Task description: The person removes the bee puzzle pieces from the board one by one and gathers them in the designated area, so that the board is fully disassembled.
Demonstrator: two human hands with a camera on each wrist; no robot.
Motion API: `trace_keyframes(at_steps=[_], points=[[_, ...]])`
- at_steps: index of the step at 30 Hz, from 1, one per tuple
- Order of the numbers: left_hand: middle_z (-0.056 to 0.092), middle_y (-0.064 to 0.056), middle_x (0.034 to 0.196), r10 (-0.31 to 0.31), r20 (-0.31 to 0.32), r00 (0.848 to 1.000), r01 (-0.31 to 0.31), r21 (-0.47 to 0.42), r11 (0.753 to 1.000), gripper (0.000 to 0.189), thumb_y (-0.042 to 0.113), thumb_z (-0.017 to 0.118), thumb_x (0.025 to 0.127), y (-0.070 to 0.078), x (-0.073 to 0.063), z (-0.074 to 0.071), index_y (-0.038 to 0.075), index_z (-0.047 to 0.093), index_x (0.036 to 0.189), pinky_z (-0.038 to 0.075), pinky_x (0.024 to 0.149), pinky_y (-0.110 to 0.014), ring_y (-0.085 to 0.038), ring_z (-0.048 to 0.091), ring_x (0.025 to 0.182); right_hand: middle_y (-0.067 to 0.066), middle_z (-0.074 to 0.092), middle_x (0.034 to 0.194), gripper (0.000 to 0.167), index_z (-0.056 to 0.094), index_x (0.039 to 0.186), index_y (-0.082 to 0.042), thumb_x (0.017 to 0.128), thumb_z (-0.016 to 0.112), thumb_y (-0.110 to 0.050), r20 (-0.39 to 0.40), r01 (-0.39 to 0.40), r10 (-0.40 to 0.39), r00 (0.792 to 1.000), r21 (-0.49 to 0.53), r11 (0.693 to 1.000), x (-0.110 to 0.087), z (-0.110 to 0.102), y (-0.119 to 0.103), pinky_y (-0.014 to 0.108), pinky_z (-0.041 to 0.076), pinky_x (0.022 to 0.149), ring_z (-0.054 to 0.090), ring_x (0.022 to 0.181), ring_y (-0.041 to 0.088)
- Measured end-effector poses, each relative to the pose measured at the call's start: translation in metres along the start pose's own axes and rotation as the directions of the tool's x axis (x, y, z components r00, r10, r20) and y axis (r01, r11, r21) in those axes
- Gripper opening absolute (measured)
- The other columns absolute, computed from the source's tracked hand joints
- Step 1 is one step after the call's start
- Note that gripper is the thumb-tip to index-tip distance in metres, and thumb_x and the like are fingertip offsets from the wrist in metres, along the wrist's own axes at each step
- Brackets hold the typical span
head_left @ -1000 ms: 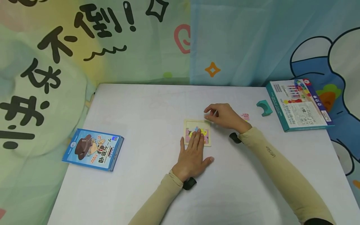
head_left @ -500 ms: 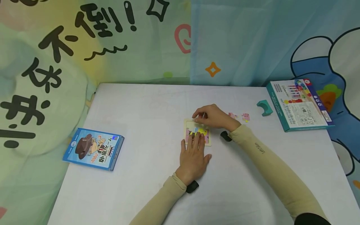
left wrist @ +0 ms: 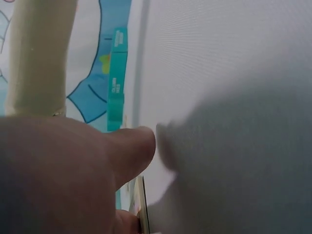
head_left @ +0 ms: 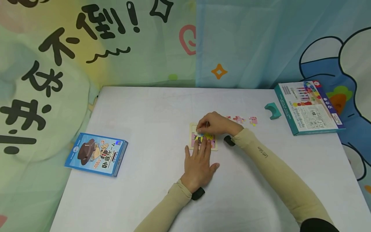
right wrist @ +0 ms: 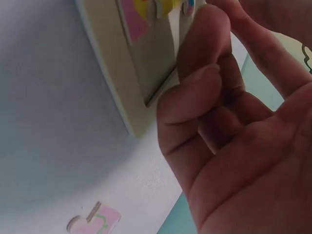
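A small square jigsaw puzzle in a cream tray (head_left: 193, 127) lies mid-table, its lower part filled with pink and yellow pieces. The straight fingers of my left hand (head_left: 198, 167) rest on its near edge, thumb spread to the side. Over the tray's upper part, my right hand (head_left: 214, 125) pinches a puzzle piece (right wrist: 189, 7) between thumb and fingertips, mostly hidden by the fingers. The right wrist view shows a bare grey patch of the tray (right wrist: 151, 63) beside those fingertips. In the left wrist view, the left thumb (left wrist: 131, 151) hides most of the tray.
Loose pink puzzle pieces (head_left: 253, 120) lie in a row right of the tray, partly behind the right hand. Farther right are a teal arch-shaped block (head_left: 272, 111) and a teal-edged box (head_left: 310, 109). A blue game box (head_left: 95, 154) lies at the left.
My right hand has moved left and slightly nearer, from beside the tray to over its upper part, uncovering more loose pieces. The left hand has slid slightly down, still on the puzzle.
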State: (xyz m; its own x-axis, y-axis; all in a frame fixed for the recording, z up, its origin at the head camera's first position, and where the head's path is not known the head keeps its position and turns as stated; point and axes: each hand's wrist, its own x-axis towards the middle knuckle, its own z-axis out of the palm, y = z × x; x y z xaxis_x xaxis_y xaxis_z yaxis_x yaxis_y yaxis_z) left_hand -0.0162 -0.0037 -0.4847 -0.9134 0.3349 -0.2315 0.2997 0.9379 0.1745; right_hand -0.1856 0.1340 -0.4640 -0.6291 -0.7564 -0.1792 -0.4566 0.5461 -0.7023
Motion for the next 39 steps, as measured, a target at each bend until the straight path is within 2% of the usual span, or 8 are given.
trace_keyframes(at_steps=[7, 13, 21, 29, 39], points=[[0.011, -0.004, 0.18, 0.012, 0.04, 0.999, -0.012, -0.004, 1.0, 0.088, 0.066, 0.049, 0.105, -0.002, -0.002, -0.002, 0.014, 0.022, 0.171, 0.022, 0.125, -0.07, -0.03, 0.016, 0.166, -0.002, 0.077, 0.085, 0.011, 0.084, 0.1, -0.01, 0.1, 0.074, -0.015, 0.029, -0.013, 0.013, 0.999, -0.002, 1.0, 0.001, 0.0, -0.004, 0.032, 0.053, 0.077, 0.063, 0.076, 0.009], [0.011, -0.004, 0.18, 0.017, 0.057, 0.998, -0.016, -0.021, 1.0, 0.088, 0.066, 0.047, 0.105, -0.004, -0.002, -0.002, 0.015, 0.02, 0.171, 0.017, 0.124, -0.073, -0.03, 0.012, 0.167, 0.0, 0.074, 0.083, 0.008, 0.08, 0.097, -0.009, 0.098, 0.076, -0.016, 0.055, -0.048, 0.047, 0.997, 0.018, 0.999, 0.002, 0.002, -0.007, 0.03, 0.052, 0.074, 0.062, 0.074, 0.01], [0.017, -0.004, 0.179, 0.023, 0.058, 0.998, -0.023, -0.005, 1.0, 0.088, 0.066, 0.049, 0.104, -0.004, -0.003, -0.002, 0.015, 0.023, 0.171, 0.018, 0.123, -0.074, -0.03, 0.014, 0.166, 0.002, 0.074, 0.085, 0.009, 0.075, 0.097, -0.009, 0.096, 0.079, -0.017, 0.067, -0.109, 0.107, 0.992, 0.034, 0.993, 0.003, 0.007, -0.008, 0.029, 0.053, 0.072, 0.063, 0.073, 0.011], [0.014, -0.003, 0.18, 0.027, 0.062, 0.998, -0.027, -0.003, 1.0, 0.09, 0.068, 0.049, 0.104, -0.004, -0.003, -0.002, 0.015, 0.021, 0.171, 0.019, 0.124, -0.072, -0.03, 0.013, 0.167, 0.003, 0.073, 0.089, 0.009, 0.072, 0.097, -0.009, 0.098, 0.077, -0.017, 0.076, -0.136, 0.132, 0.988, 0.054, 0.989, 0.0, 0.007, -0.008, 0.029, 0.053, 0.073, 0.063, 0.076, 0.012], [0.009, -0.002, 0.181, 0.017, 0.057, 0.998, -0.018, 0.017, 1.0, 0.092, 0.069, 0.049, 0.103, -0.007, -0.001, 0.002, 0.017, 0.017, 0.172, 0.019, 0.126, -0.07, -0.028, 0.014, 0.167, 0.003, 0.074, 0.088, 0.012, 0.072, 0.1, -0.008, 0.101, 0.074, -0.02, 0.025, -0.123, 0.121, 0.992, 0.11, 0.986, -0.008, -0.001, 0.001, 0.03, 0.052, 0.07, 0.064, 0.071, 0.013]])
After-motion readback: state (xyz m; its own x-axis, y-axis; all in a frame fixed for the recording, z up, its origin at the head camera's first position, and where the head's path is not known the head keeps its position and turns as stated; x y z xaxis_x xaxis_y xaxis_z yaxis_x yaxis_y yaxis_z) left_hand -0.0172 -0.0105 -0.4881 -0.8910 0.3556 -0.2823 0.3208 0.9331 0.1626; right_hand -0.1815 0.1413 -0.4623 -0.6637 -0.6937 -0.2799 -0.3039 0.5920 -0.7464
